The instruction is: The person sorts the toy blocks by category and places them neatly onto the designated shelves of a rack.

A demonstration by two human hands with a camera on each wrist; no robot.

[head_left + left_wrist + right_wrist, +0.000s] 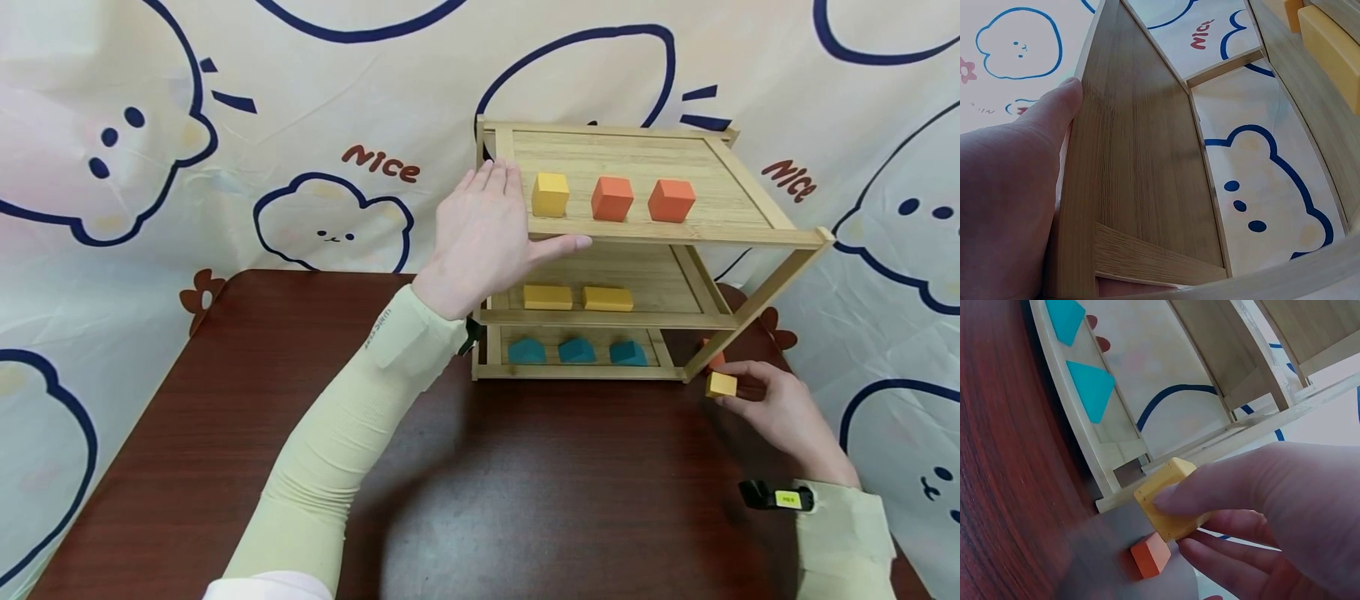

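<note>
My right hand pinches a yellow wooden block between thumb and fingers, just right of the shelf's front right foot. Partly hidden behind it is an orange block on the table. My left hand lies with straight fingers on the left end of the three-tier wooden shelf, thumb stretched along the top front edge. On the top board stand a yellow cube and two orange-red cubes. Two yellow bars lie on the middle tier; three blue blocks sit on the bottom tier.
The shelf stands at the back right of a dark brown table. Behind and beside it hangs a pale cloth with cartoon drawings. The shelf's slanted right leg is close to my right hand.
</note>
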